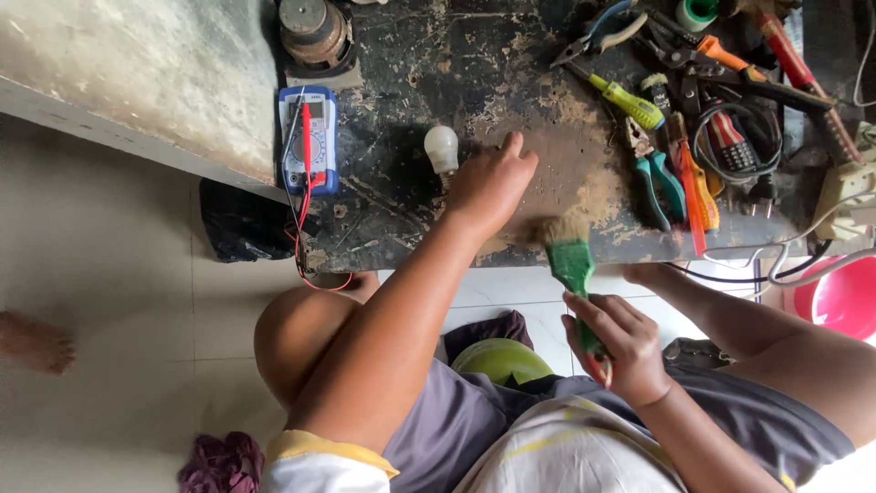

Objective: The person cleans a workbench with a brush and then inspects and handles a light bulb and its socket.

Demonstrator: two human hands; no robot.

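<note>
My left hand lies on the worn dark workbench, fingers loosely curled, right beside a white light bulb that lies on the bench; whether it touches the bulb I cannot tell. My right hand grips the handle of a green paintbrush. The brush's pale bristles touch the bench's near edge, just right of my left wrist.
A blue multimeter with red and black leads lies left of the bulb. Pliers, screwdrivers and cables crowd the bench's right side. A round metal part sits at the back. A pink tub stands at right, a bare foot at left.
</note>
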